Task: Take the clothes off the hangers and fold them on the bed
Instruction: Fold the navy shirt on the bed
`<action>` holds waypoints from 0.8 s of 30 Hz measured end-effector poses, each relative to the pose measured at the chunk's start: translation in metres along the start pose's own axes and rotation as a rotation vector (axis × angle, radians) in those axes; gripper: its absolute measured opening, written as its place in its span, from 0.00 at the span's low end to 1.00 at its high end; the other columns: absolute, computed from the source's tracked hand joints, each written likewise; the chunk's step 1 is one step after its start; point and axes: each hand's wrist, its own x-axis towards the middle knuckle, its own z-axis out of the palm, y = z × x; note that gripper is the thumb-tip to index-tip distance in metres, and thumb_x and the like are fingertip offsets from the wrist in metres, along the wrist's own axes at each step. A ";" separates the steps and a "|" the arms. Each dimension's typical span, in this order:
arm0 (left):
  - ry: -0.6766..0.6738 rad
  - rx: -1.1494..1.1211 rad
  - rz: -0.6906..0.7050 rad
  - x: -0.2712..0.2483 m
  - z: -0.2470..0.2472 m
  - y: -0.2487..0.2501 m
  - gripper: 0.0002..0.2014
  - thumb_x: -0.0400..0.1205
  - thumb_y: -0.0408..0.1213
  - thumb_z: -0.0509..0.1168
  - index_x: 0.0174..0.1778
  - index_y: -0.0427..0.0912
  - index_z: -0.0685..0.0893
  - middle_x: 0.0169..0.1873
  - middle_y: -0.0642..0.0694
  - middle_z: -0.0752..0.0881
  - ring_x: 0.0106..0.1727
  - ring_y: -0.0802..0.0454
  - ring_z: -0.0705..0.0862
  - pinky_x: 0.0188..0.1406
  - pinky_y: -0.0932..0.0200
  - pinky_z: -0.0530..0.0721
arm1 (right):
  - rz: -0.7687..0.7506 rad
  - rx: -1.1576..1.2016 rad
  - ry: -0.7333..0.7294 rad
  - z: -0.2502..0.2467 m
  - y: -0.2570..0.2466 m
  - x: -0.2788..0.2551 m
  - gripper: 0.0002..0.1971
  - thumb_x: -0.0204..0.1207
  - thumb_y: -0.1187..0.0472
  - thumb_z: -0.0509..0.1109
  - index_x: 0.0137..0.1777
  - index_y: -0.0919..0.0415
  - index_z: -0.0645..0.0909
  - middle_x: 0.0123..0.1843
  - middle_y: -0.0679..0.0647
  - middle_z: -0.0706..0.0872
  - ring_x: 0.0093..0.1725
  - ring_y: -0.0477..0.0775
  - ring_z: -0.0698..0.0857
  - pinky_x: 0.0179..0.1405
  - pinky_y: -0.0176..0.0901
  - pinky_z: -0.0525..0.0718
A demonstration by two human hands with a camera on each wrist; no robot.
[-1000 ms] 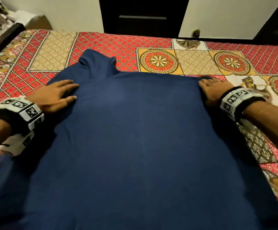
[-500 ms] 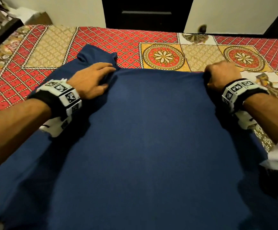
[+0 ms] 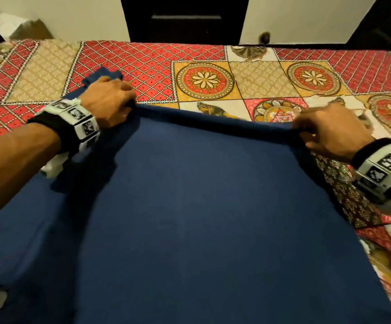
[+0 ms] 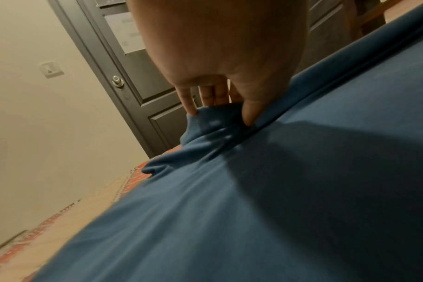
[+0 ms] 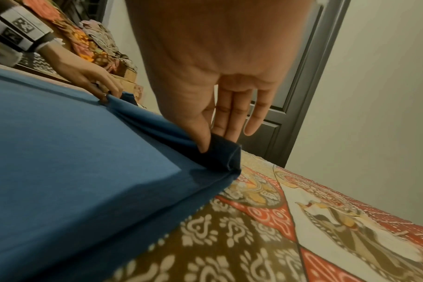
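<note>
A dark blue garment (image 3: 189, 218) lies spread on the patterned bedspread (image 3: 154, 66) and fills the near half of the head view. My left hand (image 3: 110, 104) pinches its far left corner beside a bunched sleeve (image 3: 101, 74); in the left wrist view the thumb and fingers (image 4: 250, 114) nip a fold of the blue cloth (image 4: 254, 209). My right hand (image 3: 330, 129) pinches the far right corner, thumb over the doubled edge (image 5: 220, 150). The far edge runs taut and slightly raised between both hands. No hanger is in view.
The bed reaches to a dark door (image 3: 182, 17) and pale walls at the far side. A pile of clothes and a box (image 3: 26, 29) sit at the far left. Bare bedspread lies beyond the garment and to its right (image 3: 353, 202).
Both hands went from resting flat on the garment's sides to pinching its far corners. The far edge is now lifted and drawn toward me, and the sleeve at the left has bunched.
</note>
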 end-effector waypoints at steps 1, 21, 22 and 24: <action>0.017 -0.005 0.041 -0.010 -0.008 -0.001 0.07 0.80 0.37 0.65 0.48 0.38 0.86 0.46 0.36 0.87 0.49 0.33 0.86 0.57 0.35 0.79 | -0.003 0.016 -0.001 -0.004 0.002 -0.014 0.13 0.70 0.69 0.81 0.53 0.59 0.90 0.45 0.56 0.91 0.40 0.60 0.87 0.44 0.55 0.89; -0.096 -0.645 -0.053 -0.288 -0.141 0.084 0.11 0.73 0.52 0.71 0.44 0.50 0.85 0.52 0.61 0.82 0.59 0.59 0.82 0.61 0.57 0.78 | 0.415 0.120 -0.283 -0.076 -0.060 -0.194 0.08 0.69 0.55 0.83 0.43 0.41 0.89 0.46 0.50 0.91 0.44 0.53 0.88 0.49 0.48 0.88; -0.115 -0.669 -0.126 -0.299 -0.145 0.091 0.10 0.72 0.50 0.72 0.46 0.52 0.85 0.51 0.61 0.83 0.57 0.60 0.83 0.59 0.54 0.80 | 0.455 0.163 -0.285 -0.075 -0.064 -0.203 0.09 0.70 0.57 0.83 0.45 0.41 0.90 0.48 0.51 0.91 0.46 0.54 0.88 0.53 0.50 0.89; -0.160 -0.664 -0.235 -0.316 -0.151 0.107 0.11 0.69 0.48 0.72 0.46 0.54 0.86 0.46 0.59 0.85 0.49 0.57 0.85 0.50 0.48 0.83 | 0.506 0.249 -0.267 -0.070 -0.075 -0.224 0.11 0.72 0.61 0.82 0.47 0.41 0.90 0.50 0.51 0.93 0.47 0.55 0.88 0.56 0.51 0.88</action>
